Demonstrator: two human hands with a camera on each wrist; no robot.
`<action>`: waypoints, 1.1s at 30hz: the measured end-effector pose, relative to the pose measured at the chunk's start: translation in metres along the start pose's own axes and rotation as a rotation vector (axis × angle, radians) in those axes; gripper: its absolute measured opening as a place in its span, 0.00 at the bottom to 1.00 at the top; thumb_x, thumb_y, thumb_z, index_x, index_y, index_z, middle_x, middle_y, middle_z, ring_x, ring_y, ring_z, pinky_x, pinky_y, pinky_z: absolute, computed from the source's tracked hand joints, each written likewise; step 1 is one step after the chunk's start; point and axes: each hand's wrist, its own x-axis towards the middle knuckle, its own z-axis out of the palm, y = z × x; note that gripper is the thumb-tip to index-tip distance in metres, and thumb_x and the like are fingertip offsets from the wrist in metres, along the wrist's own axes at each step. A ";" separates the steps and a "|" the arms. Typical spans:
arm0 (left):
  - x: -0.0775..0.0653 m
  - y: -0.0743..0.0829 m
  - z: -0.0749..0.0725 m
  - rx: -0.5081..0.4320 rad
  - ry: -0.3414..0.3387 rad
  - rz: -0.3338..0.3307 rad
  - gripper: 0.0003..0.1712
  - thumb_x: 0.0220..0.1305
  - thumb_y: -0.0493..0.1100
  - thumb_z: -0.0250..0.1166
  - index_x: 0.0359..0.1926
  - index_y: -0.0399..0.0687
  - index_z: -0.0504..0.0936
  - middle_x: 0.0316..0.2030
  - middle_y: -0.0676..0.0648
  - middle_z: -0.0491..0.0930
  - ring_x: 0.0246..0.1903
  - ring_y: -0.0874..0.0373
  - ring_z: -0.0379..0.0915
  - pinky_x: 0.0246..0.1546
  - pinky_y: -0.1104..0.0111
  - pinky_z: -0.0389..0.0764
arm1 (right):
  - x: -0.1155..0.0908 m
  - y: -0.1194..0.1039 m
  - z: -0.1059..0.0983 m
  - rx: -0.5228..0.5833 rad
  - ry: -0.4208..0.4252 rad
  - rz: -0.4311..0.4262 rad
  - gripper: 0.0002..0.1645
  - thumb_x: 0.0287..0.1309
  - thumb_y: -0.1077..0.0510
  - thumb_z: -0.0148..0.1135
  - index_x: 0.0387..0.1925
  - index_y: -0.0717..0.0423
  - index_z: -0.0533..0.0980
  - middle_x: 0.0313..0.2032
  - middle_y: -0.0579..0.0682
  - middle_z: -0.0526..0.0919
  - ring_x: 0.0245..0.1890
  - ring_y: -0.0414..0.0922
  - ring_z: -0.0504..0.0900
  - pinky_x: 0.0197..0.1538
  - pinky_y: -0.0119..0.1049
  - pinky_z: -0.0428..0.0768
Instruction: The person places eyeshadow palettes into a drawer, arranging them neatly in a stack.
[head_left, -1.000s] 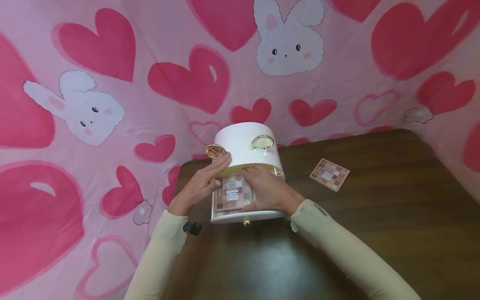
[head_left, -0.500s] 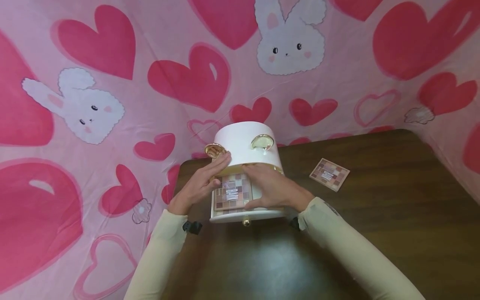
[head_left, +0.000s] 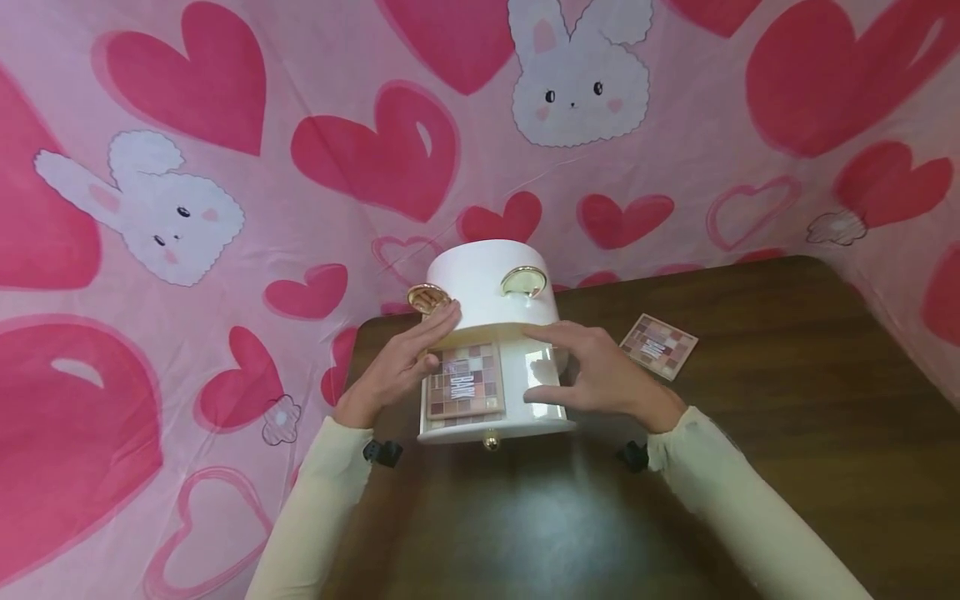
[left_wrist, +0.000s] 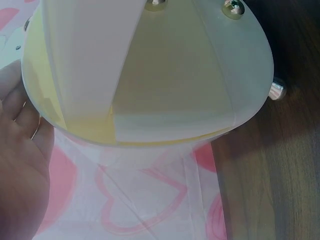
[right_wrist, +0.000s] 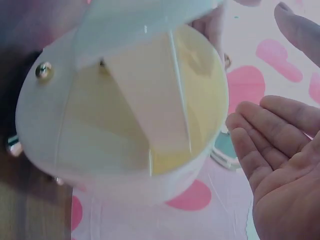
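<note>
A white rounded storage box (head_left: 480, 287) with gold-rimmed handles stands on the table, its drawer (head_left: 531, 429) pulled out towards me. Inside, on the drawer's left side, lies a checkered eyeshadow palette (head_left: 465, 385); a strip of similar pattern shows below its near edge. My left hand (head_left: 397, 367) rests with extended fingers against the box's left front. Over the drawer's right side, my right hand (head_left: 607, 371) is spread, thumb apart from the fingers, holding nothing. The right wrist view shows that palm (right_wrist: 292, 165) bare beside the box.
Another eyeshadow palette (head_left: 660, 346) lies on the dark wooden table (head_left: 765, 400) to the right of the box. A pink cloth (head_left: 337, 75) with hearts and rabbits hangs behind and on both sides. A gold knob (head_left: 491, 440) sticks out from the drawer front.
My right hand has moved right, off the palette in the drawer, uncovering the drawer's white right part. The left hand keeps its place on the box.
</note>
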 end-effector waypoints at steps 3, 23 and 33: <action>-0.001 0.000 0.000 0.003 0.000 0.005 0.49 0.70 0.75 0.40 0.76 0.44 0.61 0.77 0.48 0.55 0.76 0.50 0.46 0.72 0.54 0.57 | -0.006 0.004 -0.006 -0.024 0.026 0.009 0.48 0.42 0.49 0.84 0.66 0.56 0.75 0.57 0.56 0.81 0.51 0.54 0.82 0.51 0.53 0.82; -0.001 0.002 -0.001 0.001 0.002 0.000 0.49 0.71 0.75 0.41 0.76 0.44 0.61 0.77 0.48 0.55 0.76 0.51 0.46 0.71 0.54 0.57 | -0.049 0.043 -0.046 -0.209 0.120 0.204 0.50 0.41 0.47 0.84 0.66 0.58 0.74 0.59 0.60 0.80 0.51 0.57 0.81 0.53 0.62 0.78; 0.000 0.002 -0.001 0.007 0.002 0.009 0.48 0.71 0.75 0.41 0.77 0.47 0.60 0.77 0.49 0.54 0.76 0.51 0.45 0.72 0.54 0.56 | -0.075 0.071 -0.064 -0.262 0.128 0.393 0.52 0.45 0.44 0.82 0.68 0.59 0.71 0.50 0.63 0.81 0.36 0.52 0.78 0.40 0.53 0.82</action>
